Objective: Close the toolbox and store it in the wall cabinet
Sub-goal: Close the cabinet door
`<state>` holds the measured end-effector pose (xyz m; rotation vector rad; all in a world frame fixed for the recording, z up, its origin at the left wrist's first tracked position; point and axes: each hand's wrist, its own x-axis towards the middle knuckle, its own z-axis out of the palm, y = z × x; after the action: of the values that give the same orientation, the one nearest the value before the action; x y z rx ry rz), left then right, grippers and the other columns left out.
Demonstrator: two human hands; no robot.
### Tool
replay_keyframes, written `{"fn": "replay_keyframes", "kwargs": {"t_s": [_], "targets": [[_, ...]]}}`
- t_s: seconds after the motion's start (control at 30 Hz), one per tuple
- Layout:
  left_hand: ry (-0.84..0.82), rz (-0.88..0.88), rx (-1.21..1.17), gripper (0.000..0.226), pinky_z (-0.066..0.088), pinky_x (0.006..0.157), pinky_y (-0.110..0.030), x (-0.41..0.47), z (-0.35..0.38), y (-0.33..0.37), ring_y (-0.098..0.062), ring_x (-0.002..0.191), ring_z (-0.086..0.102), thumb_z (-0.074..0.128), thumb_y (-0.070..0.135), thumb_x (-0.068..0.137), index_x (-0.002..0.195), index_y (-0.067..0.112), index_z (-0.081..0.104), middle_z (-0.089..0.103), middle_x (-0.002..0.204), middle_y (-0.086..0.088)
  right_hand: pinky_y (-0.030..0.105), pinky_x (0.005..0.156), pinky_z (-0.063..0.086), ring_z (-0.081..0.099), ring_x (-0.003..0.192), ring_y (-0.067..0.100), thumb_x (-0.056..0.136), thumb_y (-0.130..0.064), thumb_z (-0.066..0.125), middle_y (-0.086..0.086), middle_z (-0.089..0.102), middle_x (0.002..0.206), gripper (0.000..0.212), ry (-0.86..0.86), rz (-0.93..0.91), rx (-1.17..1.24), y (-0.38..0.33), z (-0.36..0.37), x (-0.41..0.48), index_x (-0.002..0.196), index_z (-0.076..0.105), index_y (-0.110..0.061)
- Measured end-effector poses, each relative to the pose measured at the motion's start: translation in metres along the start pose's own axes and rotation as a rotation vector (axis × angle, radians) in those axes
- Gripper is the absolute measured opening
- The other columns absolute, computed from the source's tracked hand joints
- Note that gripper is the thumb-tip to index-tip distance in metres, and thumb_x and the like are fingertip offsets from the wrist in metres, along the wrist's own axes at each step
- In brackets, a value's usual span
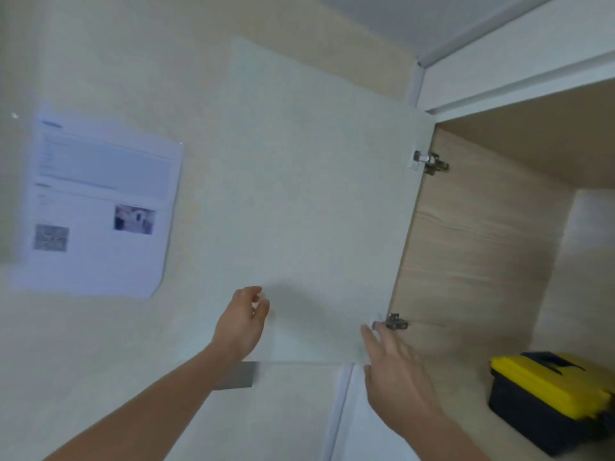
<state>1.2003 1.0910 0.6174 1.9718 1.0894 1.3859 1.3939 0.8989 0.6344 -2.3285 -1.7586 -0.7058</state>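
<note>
Our left hand (241,322) curls on the swung-open cabinet door (319,207); our right hand (397,371) spreads empty beside it. The closed toolbox (549,397) sits inside the wall cabinet (482,234), at four o'clock; a paper notice (100,207) hangs at nine.

Both bare arms reach up, left hand (243,322) curled, right hand (397,371) spread flat.

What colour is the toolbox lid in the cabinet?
Yellow, on a black body; the toolbox shows in the head view, lower right.
</note>
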Motion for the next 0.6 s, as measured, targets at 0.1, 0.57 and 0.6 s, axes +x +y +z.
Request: {"fn": "replay_keyframes", "kwargs": {"t_s": [0.1, 0.57, 0.6], "targets": [[0.131, -0.099, 0.014, 0.039, 0.043, 0.092, -0.037, 0.009, -0.042, -0.011, -0.030, 0.105, 0.058, 0.048, 0.029, 0.094, 0.128, 0.010, 0.049, 0.055, 0.125, -0.013, 0.039, 0.115, 0.017, 0.014, 0.145, 0.024, 0.094, -0.025, 0.041, 0.008, 0.009, 0.161, 0.068, 0.063, -0.121, -0.026, -0.046, -0.026, 0.030, 0.153, 0.006, -0.019], [0.094, -0.142, -0.165, 0.053, 0.048, 0.096, -0.048, 0.049, -0.095, -0.046, -0.030, 0.110, 0.055, 0.064, 0.021, 0.077, 0.126, 0.006, 0.051, 0.055, 0.122, -0.014, 0.048, 0.115, 0.014, 0.012, 0.146, 0.028, 0.091, -0.018, 0.044, 0.008, 0.012, 0.161, 0.067, 0.271, -0.458, -0.244, -0.197, -0.098, 0.143, 0.151, 0.015, -0.018], [0.077, -0.151, -0.168, 0.053, 0.047, 0.096, -0.047, 0.049, -0.096, -0.046, -0.029, 0.110, 0.054, 0.065, 0.024, 0.077, 0.125, 0.007, 0.052, 0.053, 0.121, -0.013, 0.048, 0.116, 0.013, 0.010, 0.146, 0.027, 0.091, -0.018, 0.044, 0.007, 0.011, 0.161, 0.066, 0.272, -0.483, -0.263, -0.204, -0.099, 0.144, 0.151, 0.015, -0.018]]}}
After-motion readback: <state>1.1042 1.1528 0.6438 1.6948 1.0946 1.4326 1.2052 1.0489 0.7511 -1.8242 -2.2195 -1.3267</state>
